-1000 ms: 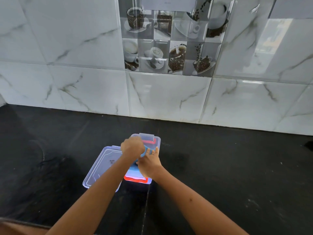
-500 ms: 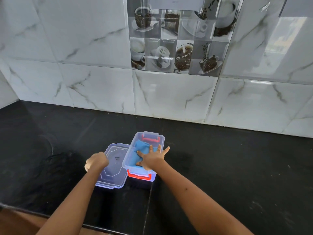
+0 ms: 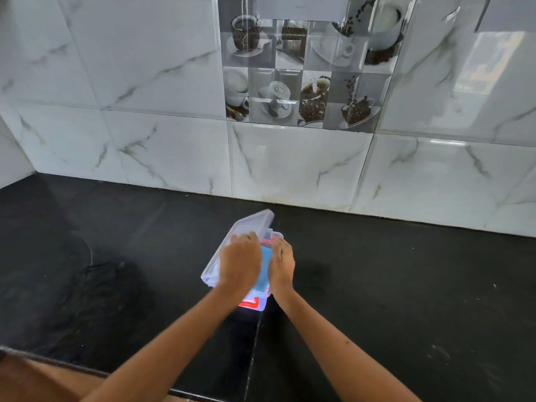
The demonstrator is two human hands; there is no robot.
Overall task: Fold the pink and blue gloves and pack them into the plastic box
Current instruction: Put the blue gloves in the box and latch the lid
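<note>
The packing looks all but done and the step in hand is closing up: the left hand (image 3: pixel 240 260) grips the clear lid (image 3: pixel 246 227), fingers curled over its near long edge, and holds it tilted above the plastic box (image 3: pixel 259 305), with its far corner raised towards the wall and its right edge low, just at the box's rim. The right hand (image 3: pixel 281 264) lies against the box's right side with fingers bent loosely along the wall, steadying it rather than clasping anything; whether the fingertips press on the rim or hook over it cannot be told. Between the two hands a strip of the blue glove (image 3: pixel 264 266) shows inside the box, lying flat; a pink one may be beneath it, though the red-pink seen at the far end could just as well be the clasp. The box sits on the black counter (image 3: pixel 406 285) directly under both hands, its long axis running away from the person and leaning slightly right, with a red clasp (image 3: pixel 250 304) at the near end below the wrists. The next move, as I judge it, calls for swinging the lid down level, lining its long axis with the box's, and pressing it onto the rim before snapping the end clasps, with the right hand clear of the rim.
</note>
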